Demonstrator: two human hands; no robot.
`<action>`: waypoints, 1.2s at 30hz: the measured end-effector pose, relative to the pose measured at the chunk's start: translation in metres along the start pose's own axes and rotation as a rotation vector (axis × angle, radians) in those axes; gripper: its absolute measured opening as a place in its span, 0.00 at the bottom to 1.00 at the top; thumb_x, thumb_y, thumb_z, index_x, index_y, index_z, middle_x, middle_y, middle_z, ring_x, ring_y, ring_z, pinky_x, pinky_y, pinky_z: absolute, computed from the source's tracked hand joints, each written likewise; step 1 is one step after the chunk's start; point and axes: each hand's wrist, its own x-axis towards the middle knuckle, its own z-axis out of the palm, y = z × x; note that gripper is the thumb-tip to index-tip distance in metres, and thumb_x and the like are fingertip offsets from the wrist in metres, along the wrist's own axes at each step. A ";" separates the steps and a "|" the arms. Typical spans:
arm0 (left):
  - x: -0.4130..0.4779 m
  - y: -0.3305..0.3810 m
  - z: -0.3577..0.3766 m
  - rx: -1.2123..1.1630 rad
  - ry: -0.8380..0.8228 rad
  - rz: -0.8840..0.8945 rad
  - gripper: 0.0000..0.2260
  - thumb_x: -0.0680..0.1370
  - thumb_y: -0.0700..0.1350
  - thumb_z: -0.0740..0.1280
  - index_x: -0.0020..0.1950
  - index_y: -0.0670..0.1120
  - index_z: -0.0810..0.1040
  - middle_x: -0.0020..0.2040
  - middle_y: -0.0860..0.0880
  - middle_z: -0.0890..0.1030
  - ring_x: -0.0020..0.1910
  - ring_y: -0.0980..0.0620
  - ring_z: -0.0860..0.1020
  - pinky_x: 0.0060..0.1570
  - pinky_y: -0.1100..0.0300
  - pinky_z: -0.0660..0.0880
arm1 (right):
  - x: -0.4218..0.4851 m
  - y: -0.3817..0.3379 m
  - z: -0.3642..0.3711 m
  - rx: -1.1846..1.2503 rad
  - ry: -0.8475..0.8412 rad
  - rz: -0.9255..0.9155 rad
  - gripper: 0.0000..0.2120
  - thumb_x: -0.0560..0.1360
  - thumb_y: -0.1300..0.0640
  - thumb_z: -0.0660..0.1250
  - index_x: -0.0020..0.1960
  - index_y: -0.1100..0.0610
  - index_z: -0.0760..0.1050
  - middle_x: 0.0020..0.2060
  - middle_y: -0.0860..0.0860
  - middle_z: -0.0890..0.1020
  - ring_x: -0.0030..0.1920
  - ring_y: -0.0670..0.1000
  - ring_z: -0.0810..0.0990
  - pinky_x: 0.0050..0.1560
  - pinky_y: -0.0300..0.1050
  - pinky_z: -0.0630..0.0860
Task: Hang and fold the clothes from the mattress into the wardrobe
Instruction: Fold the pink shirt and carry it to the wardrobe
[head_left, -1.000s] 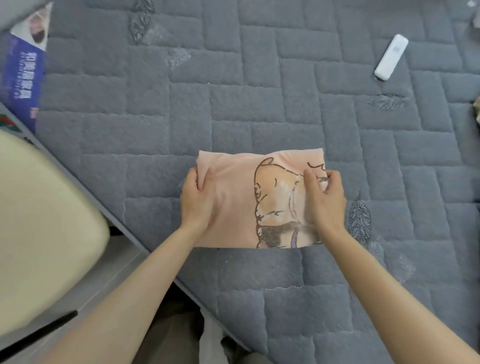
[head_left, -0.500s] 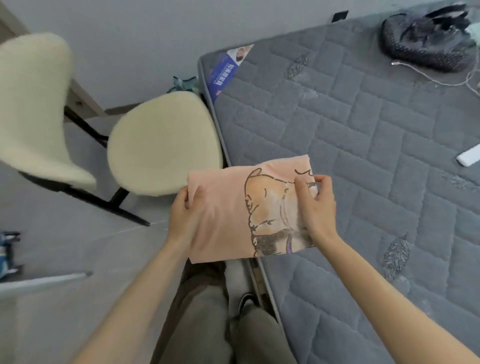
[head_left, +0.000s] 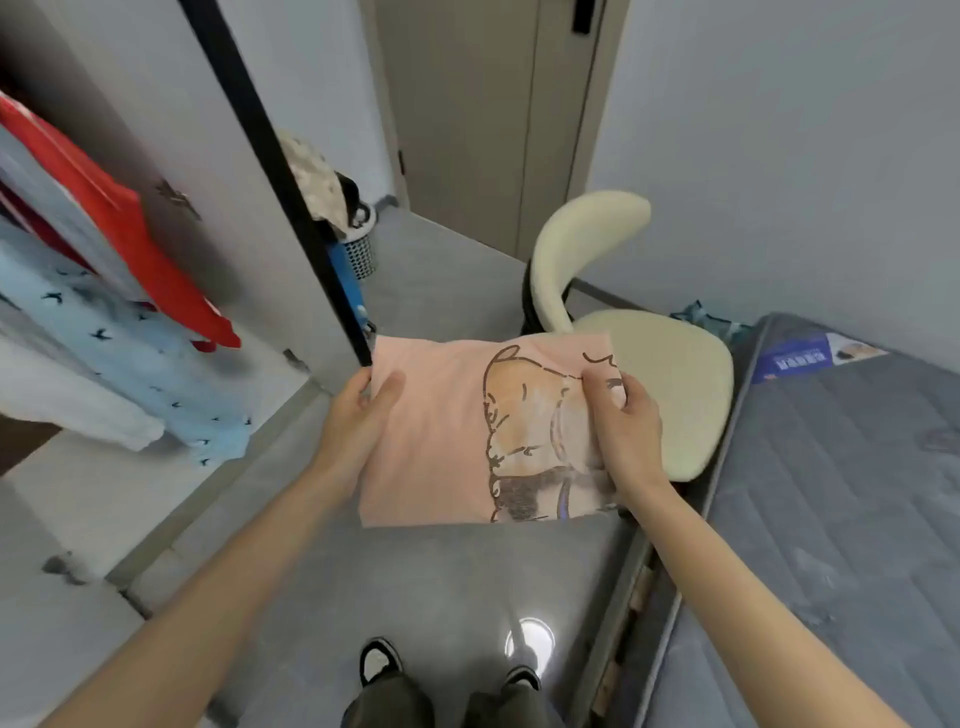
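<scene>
Folded pink T-shirt (head_left: 441, 431) held flat in the air above the floor, between mattress (head_left: 831, 467) and wardrobe (head_left: 218, 171). My left grip (head_left: 358, 410) and right grip (head_left: 626, 426) each pinch a side edge. Light, soft, likely to sag and unfold; best kept supported at both sides

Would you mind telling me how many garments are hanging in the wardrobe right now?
3 distinguishable: a red garment uppermost, a light blue printed shirt below it, a white garment lowest. More may be hidden between them or off-frame.
</scene>
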 end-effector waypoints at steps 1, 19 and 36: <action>0.002 0.007 -0.023 -0.012 0.051 0.009 0.08 0.80 0.50 0.63 0.55 0.49 0.77 0.49 0.51 0.81 0.46 0.53 0.79 0.45 0.58 0.74 | -0.001 -0.019 0.019 0.007 -0.043 -0.040 0.12 0.77 0.45 0.63 0.47 0.53 0.78 0.44 0.47 0.83 0.48 0.48 0.79 0.51 0.45 0.74; 0.030 0.210 -0.402 -0.064 0.675 0.339 0.09 0.80 0.50 0.61 0.55 0.47 0.76 0.47 0.49 0.78 0.44 0.53 0.75 0.41 0.58 0.70 | -0.058 -0.374 0.324 0.188 -0.602 -0.501 0.12 0.78 0.49 0.63 0.51 0.57 0.76 0.42 0.50 0.82 0.41 0.48 0.81 0.39 0.41 0.76; 0.099 0.379 -0.631 0.095 1.078 0.551 0.07 0.80 0.46 0.61 0.51 0.45 0.76 0.44 0.49 0.76 0.39 0.55 0.71 0.34 0.61 0.64 | -0.062 -0.663 0.525 0.272 -0.895 -0.712 0.11 0.77 0.51 0.65 0.41 0.57 0.74 0.33 0.51 0.76 0.32 0.50 0.74 0.31 0.39 0.68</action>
